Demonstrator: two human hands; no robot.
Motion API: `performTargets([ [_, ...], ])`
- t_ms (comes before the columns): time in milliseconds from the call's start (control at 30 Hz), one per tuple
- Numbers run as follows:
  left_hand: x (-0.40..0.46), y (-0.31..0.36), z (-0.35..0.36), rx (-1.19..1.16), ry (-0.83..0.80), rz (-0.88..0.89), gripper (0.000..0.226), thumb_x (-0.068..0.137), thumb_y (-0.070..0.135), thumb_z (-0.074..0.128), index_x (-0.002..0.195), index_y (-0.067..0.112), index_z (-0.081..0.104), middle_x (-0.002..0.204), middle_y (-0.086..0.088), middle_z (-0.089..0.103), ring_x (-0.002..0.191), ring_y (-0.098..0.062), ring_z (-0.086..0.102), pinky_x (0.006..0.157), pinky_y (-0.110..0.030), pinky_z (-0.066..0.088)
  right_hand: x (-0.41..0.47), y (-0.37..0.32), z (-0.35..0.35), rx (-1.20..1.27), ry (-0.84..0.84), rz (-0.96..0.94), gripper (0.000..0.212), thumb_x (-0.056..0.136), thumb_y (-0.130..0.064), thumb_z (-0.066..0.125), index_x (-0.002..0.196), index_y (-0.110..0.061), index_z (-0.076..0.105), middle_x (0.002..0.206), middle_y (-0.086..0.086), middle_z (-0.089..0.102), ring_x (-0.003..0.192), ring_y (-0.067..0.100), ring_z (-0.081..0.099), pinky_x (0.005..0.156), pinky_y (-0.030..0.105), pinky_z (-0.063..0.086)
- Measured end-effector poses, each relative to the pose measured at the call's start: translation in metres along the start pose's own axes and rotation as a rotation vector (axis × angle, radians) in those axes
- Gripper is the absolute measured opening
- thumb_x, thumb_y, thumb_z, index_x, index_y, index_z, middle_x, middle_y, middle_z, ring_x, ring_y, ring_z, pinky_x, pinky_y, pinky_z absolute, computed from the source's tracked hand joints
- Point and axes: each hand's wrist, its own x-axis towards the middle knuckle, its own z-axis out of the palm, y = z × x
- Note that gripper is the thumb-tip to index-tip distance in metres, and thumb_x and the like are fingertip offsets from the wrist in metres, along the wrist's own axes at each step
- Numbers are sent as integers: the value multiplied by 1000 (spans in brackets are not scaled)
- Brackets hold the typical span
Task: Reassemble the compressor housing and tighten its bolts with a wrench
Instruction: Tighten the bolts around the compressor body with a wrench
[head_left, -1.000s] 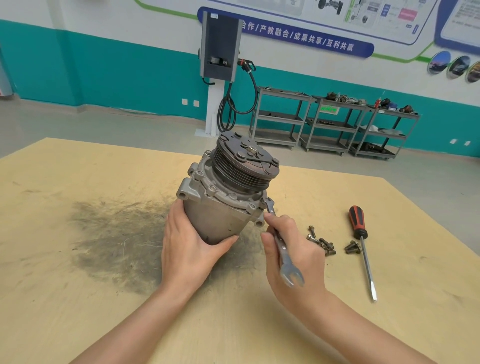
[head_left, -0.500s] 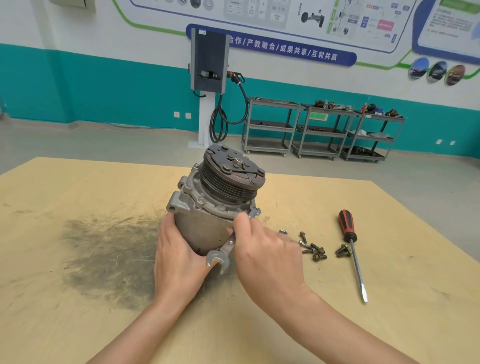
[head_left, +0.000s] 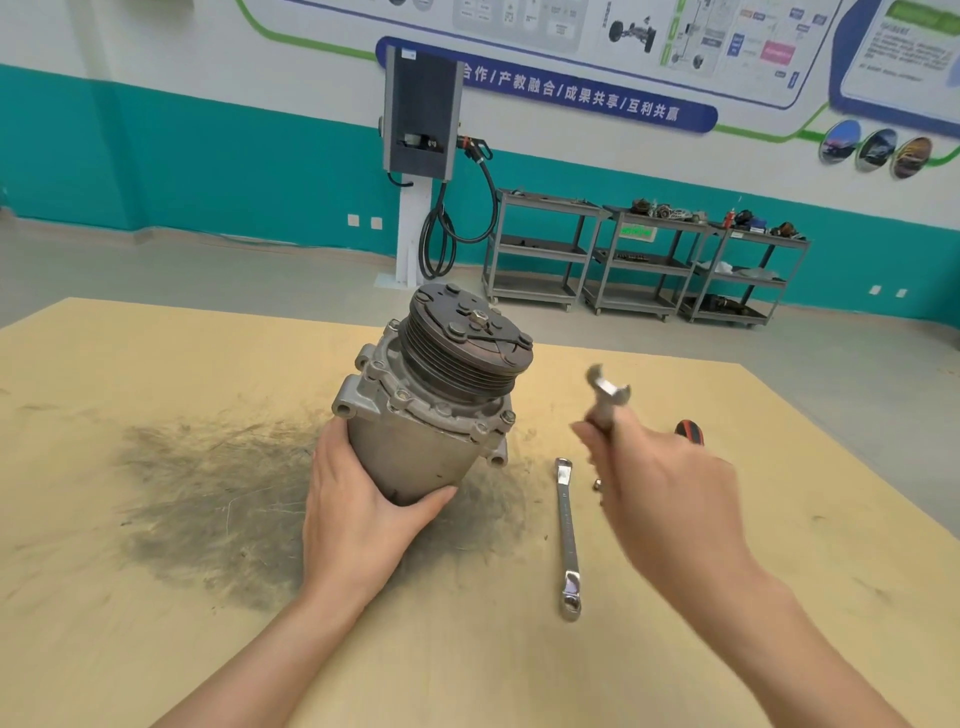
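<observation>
Compressor (head_left: 426, 410) stands tilted on the table (head_left: 156, 649), pulley end up and leaning away, at the edge of a dark smear (head_left: 218, 493) of grime. Left hand (head_left: 358, 525) wraps the lower body, thumb under the near side and fingers round the far flank; I judge it is there to keep the unit from rolling and to hold the flange bolts (head_left: 480, 428) up where a tool can reach them. Right hand (head_left: 670, 499) is lifted off to the right, well apart from the housing, fingers curled round a wrench (head_left: 608, 395) whose open end points up; hand and tool are blurred, so the exact grip is hard to read. Holding it by the shank probably leaves it ready to drop back onto a bolt head.

A second wrench (head_left: 567, 540) lies flat on the table between the compressor and the right hand, just in the path of any return swing. A screwdriver (head_left: 690, 432) shows only its red-and-black handle behind the right hand, and a loose bolt (head_left: 597, 484) or two peek out beside the palm; the rest are hidden. Shelving carts (head_left: 644, 260) stand far off by the wall
</observation>
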Motion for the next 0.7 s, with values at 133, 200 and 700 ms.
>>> performTargets([
  [133,0,1,0,-8,1,10,119,48,55,88,143,22,26,144,1,41,135,-20,40,106,-47,43,-38,58,24,-396,-521,18,27,102,-45,22,110,-28,41,74,-9,52,67,21,58,46,28,22],
  [200,0,0,0,-12,1,9,118,48,56,88,143,23,25,144,2,40,135,-19,39,105,-47,44,-54,68,30,-405,-607,-17,26,102,-50,26,108,-31,43,78,-8,60,70,17,64,46,28,24],
  [700,0,-1,1,-31,-9,9,121,48,54,88,145,22,24,145,2,40,135,-18,38,104,-43,43,-66,83,66,-451,-810,-52,26,104,-47,19,93,-25,26,83,-6,58,86,23,66,53,30,28],
])
